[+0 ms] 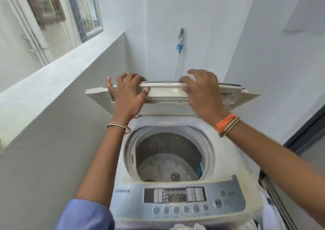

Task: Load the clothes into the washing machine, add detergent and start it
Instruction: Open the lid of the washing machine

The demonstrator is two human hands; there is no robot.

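1. Washing machine stands right below me, a white top-loader in the corner between a low grey wall at my left and a white wall behind it.
2. Its lid is folded and lifted up at the back of the machine, so the round opening is uncovered.
3. My left hand grips the left part of the lid's top edge; the fingers are curled over the edge and the thumb comes under the front side.
4. My right hand holds the right part of the same edge, fingers bent over it. The picture is blurred there, so I cannot see each finger clearly.
5. The drum is visible through the opening. I see its metal wall and the grey bottom plate, and something small and blue at the right side of the drum; I cannot tell what it is.
6. The control panel is at the near edge, silver, with a dark display and a row of round buttons.
7. I wear a thin bangle on the left wrist, and orange threads with bangles on the right wrist.
8. A bit of white cloth shows at the bottom edge of the view, in front of the machine.
9. On the white wall behind hangs a tap with a blue part and a thin hose going down.
10. A window is above the low wall at the left.
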